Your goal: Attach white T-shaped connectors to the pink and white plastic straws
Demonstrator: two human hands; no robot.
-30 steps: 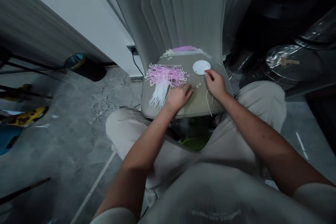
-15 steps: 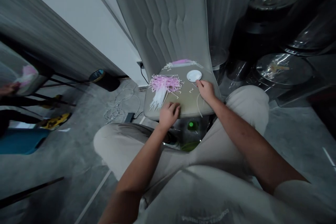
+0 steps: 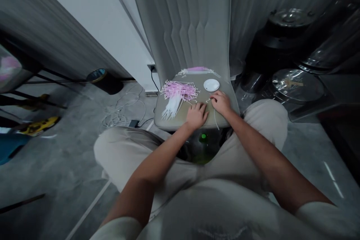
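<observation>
On the grey chair seat (image 3: 185, 120), my left hand (image 3: 197, 115) rests palm down with its fingers apart. It is just right of a bundle of thin pink and white strips (image 3: 180, 92) with small bent ends. My right hand (image 3: 221, 102) is on the seat's right side, fingers drawn together at a tiny white bent piece (image 3: 208, 100); what they grip is too small to make out. A thin pale strand (image 3: 216, 120) runs from below this hand to the front edge. Just beyond it lies a round white dish (image 3: 211, 85).
More pink and white strips (image 3: 198, 70) lie along the backrest's foot. Coiled cables (image 3: 118, 116) and a dark bin (image 3: 105, 81) are on the floor at left. A green-capped bottle (image 3: 203, 137) is below the seat. Shiny round metal ware (image 3: 298, 84) stands at right.
My left hand has moved right, away from the bundle's white ends, and its fingers have spread. My right hand has come nearer, off the dish's edge to the small white piece.
</observation>
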